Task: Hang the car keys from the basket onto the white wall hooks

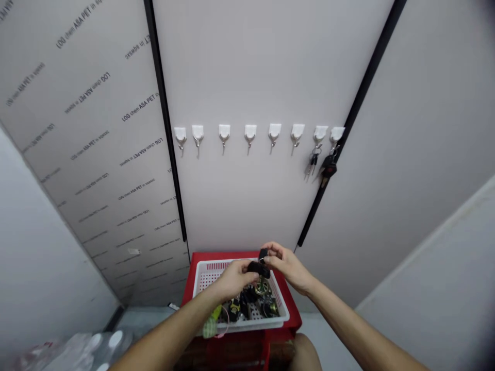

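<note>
Above the white basket (266,323), my left hand (235,281) is closed on a black key fob (258,269). My right hand (286,266) pinches a smaller black piece (263,253) just above it; a bit of metal shows between the two, and they look linked. A round brass-coloured ornament (262,287) is right below the fob. Dark key sets and a black-and-yellow item (234,309) lie in the basket. A green plush charm (211,325) with a pink loop hangs over its front left edge.
On the wall panel runs a row of several white hooks (250,132). Two at the right carry a small key bunch (312,161) and a black car key (328,168). The basket stands on a red-topped stand (294,318). Clear plastic bottles (112,344) are at the lower left.
</note>
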`<state>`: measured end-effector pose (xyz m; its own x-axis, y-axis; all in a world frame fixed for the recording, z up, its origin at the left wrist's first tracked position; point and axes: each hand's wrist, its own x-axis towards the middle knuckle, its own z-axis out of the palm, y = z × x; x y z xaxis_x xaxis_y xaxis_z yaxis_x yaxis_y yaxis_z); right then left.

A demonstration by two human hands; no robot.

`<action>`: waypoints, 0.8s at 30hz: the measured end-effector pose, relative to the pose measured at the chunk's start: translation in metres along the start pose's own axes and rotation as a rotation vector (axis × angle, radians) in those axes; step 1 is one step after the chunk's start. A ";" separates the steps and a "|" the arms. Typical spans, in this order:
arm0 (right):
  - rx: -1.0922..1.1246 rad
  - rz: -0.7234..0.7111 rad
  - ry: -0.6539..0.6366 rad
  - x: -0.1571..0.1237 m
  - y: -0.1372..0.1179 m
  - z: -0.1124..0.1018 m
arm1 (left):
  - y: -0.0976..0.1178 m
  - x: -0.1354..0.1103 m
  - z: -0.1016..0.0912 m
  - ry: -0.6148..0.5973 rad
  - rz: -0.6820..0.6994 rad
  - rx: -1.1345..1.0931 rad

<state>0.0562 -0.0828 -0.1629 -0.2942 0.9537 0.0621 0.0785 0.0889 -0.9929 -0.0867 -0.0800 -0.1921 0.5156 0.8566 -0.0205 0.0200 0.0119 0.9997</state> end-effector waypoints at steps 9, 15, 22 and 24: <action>-0.101 -0.030 0.120 0.005 0.001 -0.004 | 0.016 0.005 -0.013 0.168 0.096 0.079; -0.606 -0.153 0.221 0.002 -0.002 -0.002 | 0.018 0.007 -0.015 0.232 0.201 0.275; -0.725 -0.299 0.106 -0.003 -0.015 0.001 | 0.037 0.006 -0.015 0.188 0.244 0.374; -0.712 -0.298 0.122 -0.001 -0.015 0.002 | 0.043 0.006 -0.013 0.181 0.275 0.390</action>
<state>0.0531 -0.0859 -0.1484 -0.2952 0.8819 0.3675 0.6170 0.4697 -0.6314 -0.0942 -0.0675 -0.1493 0.3911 0.8768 0.2798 0.2405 -0.3909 0.8885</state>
